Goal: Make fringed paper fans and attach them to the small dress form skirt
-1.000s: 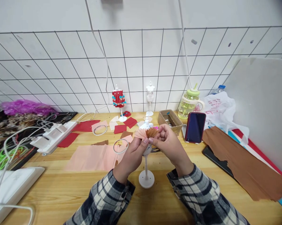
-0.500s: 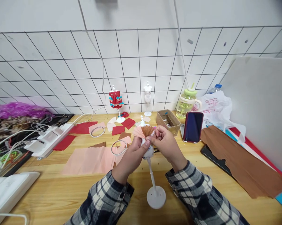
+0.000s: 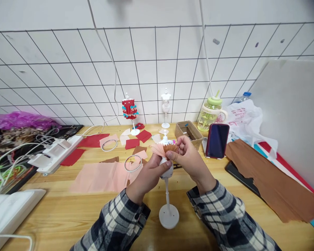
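Note:
In front of me a small white dress form (image 3: 167,170) stands on a round base. Pleated paper, pink (image 3: 159,149) on the left and brown (image 3: 169,149) on the right, fans out against its chest. My left hand (image 3: 149,174) is closed around the form's left side, with its thumb at the lower edge of the pleats. The thumb and fingers of my right hand (image 3: 186,157) pinch the brown pleats at their right side. Part of the form's torso is hidden behind my fingers.
Behind stand a dress form in a red ruffled dress (image 3: 129,109) and a bare one (image 3: 165,106). A cardboard box (image 3: 196,139), phone (image 3: 217,141) and brown paper (image 3: 272,181) lie rightward. Pink sheets (image 3: 99,177), metal rings (image 3: 133,170) and a power strip (image 3: 57,150) are leftward.
The held dress form has tipped more upright, its base shifting slightly left and its neck now showing above the pleats. Both hands stay on it and have moved slightly right and down.

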The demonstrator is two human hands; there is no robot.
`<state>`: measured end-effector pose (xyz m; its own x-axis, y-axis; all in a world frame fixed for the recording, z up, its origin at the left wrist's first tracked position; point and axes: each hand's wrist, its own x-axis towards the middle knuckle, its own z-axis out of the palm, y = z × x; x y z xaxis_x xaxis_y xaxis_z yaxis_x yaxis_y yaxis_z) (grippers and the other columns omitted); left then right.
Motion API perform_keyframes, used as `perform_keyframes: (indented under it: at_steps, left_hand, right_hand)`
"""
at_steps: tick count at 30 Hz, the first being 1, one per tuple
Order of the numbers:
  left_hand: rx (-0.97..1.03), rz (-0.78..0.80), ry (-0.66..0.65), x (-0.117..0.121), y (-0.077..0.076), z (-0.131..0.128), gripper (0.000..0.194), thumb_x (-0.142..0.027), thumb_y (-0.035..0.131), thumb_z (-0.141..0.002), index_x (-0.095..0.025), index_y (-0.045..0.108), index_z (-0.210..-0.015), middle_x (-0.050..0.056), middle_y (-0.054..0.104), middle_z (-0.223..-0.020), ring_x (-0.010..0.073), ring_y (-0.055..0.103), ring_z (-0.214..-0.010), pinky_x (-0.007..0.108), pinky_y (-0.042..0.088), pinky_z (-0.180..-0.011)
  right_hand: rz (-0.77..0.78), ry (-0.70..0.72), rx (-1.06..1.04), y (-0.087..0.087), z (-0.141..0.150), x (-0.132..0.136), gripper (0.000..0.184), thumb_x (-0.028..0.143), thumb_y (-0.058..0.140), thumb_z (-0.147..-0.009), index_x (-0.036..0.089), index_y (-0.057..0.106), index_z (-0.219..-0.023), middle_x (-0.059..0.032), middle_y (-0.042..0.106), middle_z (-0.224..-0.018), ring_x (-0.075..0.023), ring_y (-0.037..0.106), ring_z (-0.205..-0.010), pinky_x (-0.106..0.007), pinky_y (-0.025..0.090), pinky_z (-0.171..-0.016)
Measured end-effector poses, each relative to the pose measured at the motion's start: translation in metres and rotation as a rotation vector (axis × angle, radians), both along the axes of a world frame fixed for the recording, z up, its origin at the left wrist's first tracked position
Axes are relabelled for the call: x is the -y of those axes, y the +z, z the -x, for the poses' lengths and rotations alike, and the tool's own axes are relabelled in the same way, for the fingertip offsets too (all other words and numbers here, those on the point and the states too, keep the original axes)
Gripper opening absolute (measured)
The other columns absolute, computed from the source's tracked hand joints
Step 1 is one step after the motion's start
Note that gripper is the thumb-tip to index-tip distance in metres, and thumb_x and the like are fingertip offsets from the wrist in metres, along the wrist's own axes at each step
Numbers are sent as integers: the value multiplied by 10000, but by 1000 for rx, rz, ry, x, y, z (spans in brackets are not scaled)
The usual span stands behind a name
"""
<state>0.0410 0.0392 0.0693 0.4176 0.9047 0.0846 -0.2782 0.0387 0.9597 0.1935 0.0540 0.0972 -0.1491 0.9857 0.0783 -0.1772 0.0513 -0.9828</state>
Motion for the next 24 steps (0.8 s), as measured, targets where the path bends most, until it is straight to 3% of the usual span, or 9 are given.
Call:
perform_keyframes:
  at_steps: [6,11,16,21,24]
  left_hand:
    - [-63,-89,34,6,4,-2,480,-427,611,-889,-206,524,-1306,99,591,-1291,260,529,-1157,374,411,-970]
    - [-220,-167,167,11,16,-4,416,-501,567,-896,-199,614,-1179,66,673,-976,248,568,-1006,376,444,-914]
    - [-160,-160,138,11,14,-4,446,-522,592,-872,-207,612,-1187,63,661,-876,261,569,-970,381,467,-860]
    - [-109,-138,33,8,10,-1,505,-508,665,-824,-198,596,-1216,82,665,-979,264,572,-992,365,467,-838]
    - [-132,-109,34,8,11,-1,496,-507,650,-835,-186,607,-1210,77,661,-910,246,577,-931,362,460,-817]
  right_hand:
    - [-10,-52,3,5,1,2,479,344,816,-643,237,389,-833,87,463,-680,-93,475,-586,-222,422,-556]
    - [5,-7,9,6,-1,4,465,359,804,-662,231,387,-821,96,456,-656,-73,444,-553,-193,365,-504]
    - [10,11,23,9,-6,4,393,463,701,-759,235,386,-814,99,460,-586,-77,401,-480,-196,299,-438]
    - [-19,-17,89,10,-6,2,382,463,700,-765,233,397,-802,101,436,-580,-70,364,-455,-202,290,-419]
    - [-42,-23,98,10,-7,2,360,474,678,-791,231,412,-796,97,413,-583,-70,359,-455,-205,286,-418]
